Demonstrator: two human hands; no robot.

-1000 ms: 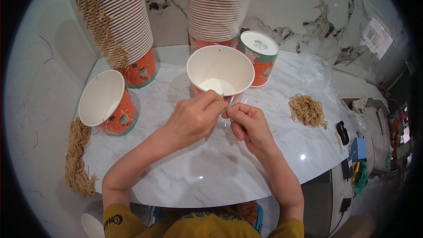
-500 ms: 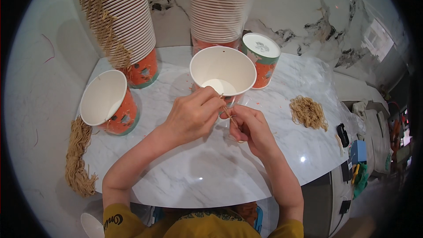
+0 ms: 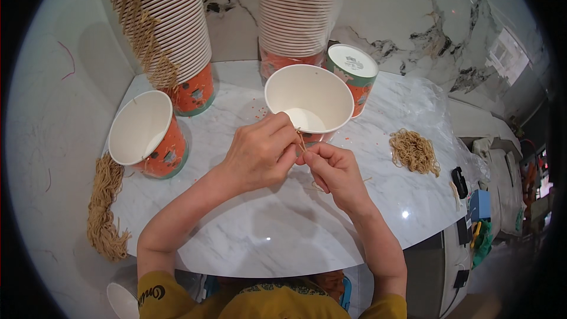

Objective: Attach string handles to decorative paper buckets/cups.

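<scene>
A white-lined paper bucket [image 3: 313,85] with an orange printed outside stands in front of me. My left hand [image 3: 263,150] is closed at its near rim, pinching a piece of tan string. The string [image 3: 303,140] comes from the bucket's wall just below the rim. My right hand [image 3: 333,171] is closed on the same string, thumb against forefinger, close beside the left. Loose string ends show behind the right fingers. The knot or loop itself is mostly hidden by my fingertips.
Another bucket [image 3: 142,130] leans at the left, beside a hank of tan string [image 3: 106,212]. Tall bucket stacks [image 3: 177,29] [image 3: 298,12] stand behind. An upturned bucket [image 3: 353,62] is at back right. A string pile [image 3: 413,152] lies on the marble table [image 3: 236,242].
The bucket has shifted slightly to the right. My right fingers have closed into a tighter pinch on the string, and a loose end now lies out beyond them.
</scene>
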